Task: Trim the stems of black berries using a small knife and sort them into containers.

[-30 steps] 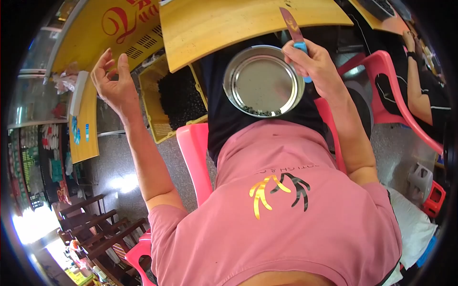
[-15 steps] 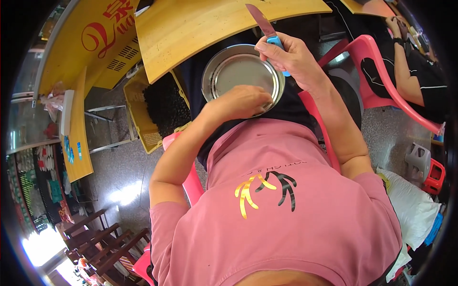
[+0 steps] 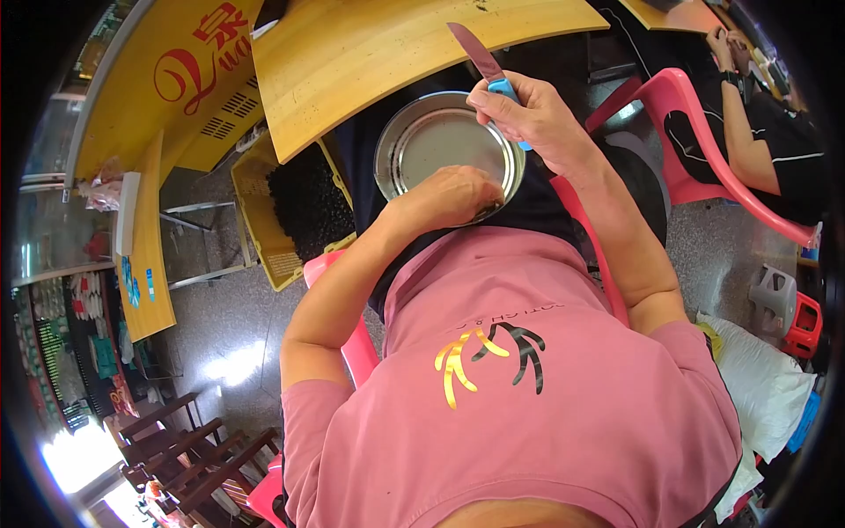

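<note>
Worktop (image 3: 396, 57): wooden, ahead of the seated person, near edge just beyond the knees. Lap (image 3: 363, 180): dark trousers, apparently serving as the rest for the pan. Yellow crate (image 3: 283, 262): low at the person's left, holding a heap of dark lumps (image 3: 308, 202); probably set there for easy reach from the chair.

Round metal pan (image 3: 444, 145): on the lap, presumably so both hands can work over it. Floor of pan mostly bare.

Right hand (image 3: 532, 114): above the pan's right far rim, fingers wrapped round the blue handle of a knife (image 3: 481, 57). Blade points up and away, likely to keep its edge clear of the other hand.

Left hand (image 3: 447, 195): reaches down into the pan, fingers curled, back of hand uppermost.

Dark pieces (image 3: 487, 211): by the near right wall of the pan, at the left fingertips. Gripped or merely touched: cannot tell; the hand covers the contact.
</note>
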Motion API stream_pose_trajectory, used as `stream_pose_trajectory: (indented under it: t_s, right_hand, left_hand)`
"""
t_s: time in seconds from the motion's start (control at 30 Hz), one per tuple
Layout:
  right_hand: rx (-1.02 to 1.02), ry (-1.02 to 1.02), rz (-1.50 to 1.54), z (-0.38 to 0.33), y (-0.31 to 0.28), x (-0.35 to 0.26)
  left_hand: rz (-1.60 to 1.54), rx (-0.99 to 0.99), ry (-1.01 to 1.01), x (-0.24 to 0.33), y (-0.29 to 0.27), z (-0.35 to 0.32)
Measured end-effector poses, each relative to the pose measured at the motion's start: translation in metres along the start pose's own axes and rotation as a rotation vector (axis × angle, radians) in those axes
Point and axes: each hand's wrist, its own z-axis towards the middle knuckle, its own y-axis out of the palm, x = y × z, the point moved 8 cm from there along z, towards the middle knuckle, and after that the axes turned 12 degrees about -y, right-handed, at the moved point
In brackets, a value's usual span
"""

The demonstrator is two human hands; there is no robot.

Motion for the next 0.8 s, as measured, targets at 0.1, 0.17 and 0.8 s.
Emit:
stream_pose_trajectory:
  t_s: [0.1, 0.17, 0.8]
  right_hand:
    - [-0.007, -0.012, 0.013, 0.001, 0.000, 0.000]
    - [-0.006, -0.015, 0.011, 0.001, 0.000, 0.000]
    - [0.017, 0.012, -0.025, 0.001, -0.005, 0.007]
  left_hand:
    - [0.003, -0.056, 0.040, 0.001, 0.003, -0.002]
    - [-0.051, -0.037, 0.097, 0.005, 0.000, -0.003]
    - [-1.177, 0.627, -0.076, -0.033, -0.082, -0.032]
